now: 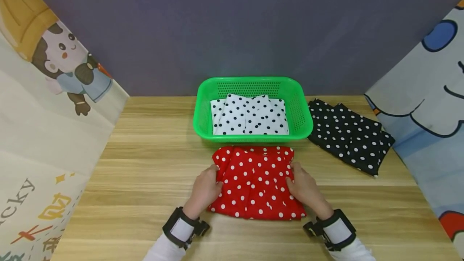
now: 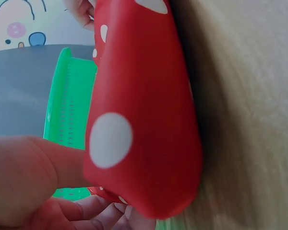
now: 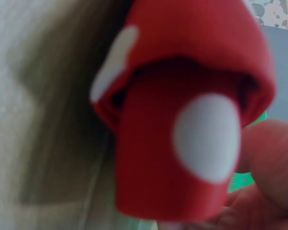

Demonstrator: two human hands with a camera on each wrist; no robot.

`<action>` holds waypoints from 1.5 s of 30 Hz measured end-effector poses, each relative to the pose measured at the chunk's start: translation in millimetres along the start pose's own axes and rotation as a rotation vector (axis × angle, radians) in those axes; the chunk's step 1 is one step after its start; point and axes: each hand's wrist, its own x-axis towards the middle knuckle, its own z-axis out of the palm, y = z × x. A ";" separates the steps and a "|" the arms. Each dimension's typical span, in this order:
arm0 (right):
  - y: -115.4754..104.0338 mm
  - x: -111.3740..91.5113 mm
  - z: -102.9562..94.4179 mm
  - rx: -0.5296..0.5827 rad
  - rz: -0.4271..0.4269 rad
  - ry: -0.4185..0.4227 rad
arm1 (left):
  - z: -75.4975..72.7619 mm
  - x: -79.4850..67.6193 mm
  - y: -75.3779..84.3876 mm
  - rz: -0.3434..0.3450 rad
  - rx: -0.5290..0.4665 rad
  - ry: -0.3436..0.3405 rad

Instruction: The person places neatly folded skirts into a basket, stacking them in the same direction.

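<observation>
A folded red cloth with white polka dots point(image 1: 253, 184) lies in front of the green basket, its shape like a folded garment. My left hand point(image 1: 206, 186) grips its left edge, thumb on top and fingers underneath, as the left wrist view shows. On the opposite edge my right hand point(image 1: 303, 184) pinches the cloth the same way. In the right wrist view the rounded folds of the red cloth point(image 3: 177, 148) stand out over the table. The green plastic basket point(image 1: 197, 120) holds a folded white cloth with black dots point(image 1: 250, 116).
To the right of the basket lies a folded black cloth with white dots point(image 1: 348, 136), close to the table's right edge. A dark grey panel point(image 1: 246, 27) rises behind the wooden table point(image 1: 145, 156). Printed cartoon sheets point(image 1: 40, 124) flank both sides.
</observation>
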 end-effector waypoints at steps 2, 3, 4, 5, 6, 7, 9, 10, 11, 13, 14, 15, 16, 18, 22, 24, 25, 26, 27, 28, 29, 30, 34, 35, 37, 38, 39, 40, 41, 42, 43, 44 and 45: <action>-0.3 -0.9 -0.5 0.017 -0.006 0.005 | -1.1 -2.9 -0.7 -0.009 -0.022 0.003; -0.5 -1.6 -0.7 0.027 -0.013 0.010 | -2.0 -4.7 -0.8 -0.014 -0.033 0.003; -0.7 -2.7 -0.9 0.032 -0.023 0.018 | -3.0 -6.5 -1.2 -0.012 -0.040 0.006; -0.9 -4.0 -1.0 0.033 -0.034 0.027 | -4.1 -8.7 -1.0 -0.013 -0.049 0.007; -1.1 -5.5 -1.1 0.036 -0.042 0.035 | -5.2 -10.6 -1.3 -0.004 -0.054 0.011; -1.3 -7.0 -1.3 0.033 -0.051 0.045 | -6.2 -12.6 -1.3 0.000 -0.060 0.013; -1.9 -10.2 -1.8 0.030 -0.065 0.062 | -8.3 -16.5 -0.9 0.013 -0.062 0.018; -2.3 -11.9 -2.2 0.027 -0.069 0.069 | -9.2 -18.2 -0.7 0.022 -0.061 0.020; -2.7 -13.2 -2.7 0.026 -0.070 0.076 | -9.9 -19.9 -0.1 0.023 -0.062 0.020; -3.7 -15.6 -4.1 0.027 -0.069 0.088 | -11.2 -22.6 0.5 0.026 -0.071 0.020; -4.2 -16.9 -5.2 0.027 -0.068 0.094 | -11.8 -23.7 0.9 0.029 -0.075 0.022; -4.8 -18.0 -6.3 0.026 -0.066 0.100 | -12.2 -24.6 1.2 0.029 -0.084 0.022; -5.4 -19.2 -7.5 0.026 -0.065 0.105 | -12.8 -25.4 1.6 0.033 -0.090 0.023; -6.5 -21.7 -10.0 0.024 -0.064 0.112 | -13.7 -26.7 2.3 0.040 -0.096 0.025; -8.7 -26.0 -13.7 0.016 -0.078 0.129 | -15.8 -29.2 3.4 0.065 -0.077 0.044; -9.4 -28.1 -14.7 0.007 -0.093 0.146 | -17.0 -30.5 3.9 0.075 -0.066 0.055; -9.7 -29.1 -15.2 0.005 -0.100 0.155 | -17.8 -31.2 4.1 0.080 -0.063 0.058; -10.0 -30.0 -15.5 0.001 -0.107 0.164 | -18.8 -31.9 4.6 0.084 -0.062 0.060; -10.3 -30.9 -15.8 -0.004 -0.114 0.173 | -19.7 -32.7 5.1 0.088 -0.063 0.063; -10.7 -31.8 -16.4 -0.007 -0.120 0.180 | -20.8 -33.2 5.6 0.092 -0.063 0.065; -11.2 -32.6 -17.0 -0.009 -0.125 0.186 | -22.1 -33.9 6.3 0.096 -0.063 0.066; -11.8 -33.2 -17.8 -0.009 -0.129 0.192 | -23.3 -34.4 7.0 0.102 -0.062 0.068; -14.4 -34.0 -22.0 -0.020 -0.146 0.216 | -28.7 -35.6 10.1 0.136 -0.062 0.090; -15.0 -33.9 -23.2 -0.021 -0.153 0.223 | -30.1 -35.6 10.9 0.145 -0.061 0.098; -16.1 -33.5 -25.7 -0.023 -0.167 0.236 | -33.0 -35.2 12.7 0.162 -0.059 0.114; -16.8 -33.2 -26.9 -0.019 -0.173 0.242 | -34.4 -34.7 13.6 0.168 -0.057 0.121; -17.5 -32.8 -28.1 -0.017 -0.180 0.249 | -35.6 -33.9 14.2 0.177 -0.054 0.129; -18.1 -32.2 -29.0 -0.013 -0.188 0.254 | -36.9 -33.0 14.9 0.181 -0.053 0.137; -18.9 -31.5 -29.9 -0.014 -0.196 0.262 | -37.9 -31.9 15.3 0.184 -0.052 0.143; -19.7 -30.6 -30.7 -0.013 -0.202 0.268 | -38.7 -30.8 15.6 0.186 -0.048 0.150; -20.7 -29.6 -31.5 -0.013 -0.208 0.275 | -39.7 -29.6 16.0 0.189 -0.045 0.159; -21.5 -28.3 -32.2 -0.015 -0.217 0.283 | -40.3 -28.3 16.1 0.190 -0.040 0.166; -22.2 -27.0 -32.7 -0.020 -0.224 0.291 | -40.7 -27.0 16.1 0.188 -0.037 0.174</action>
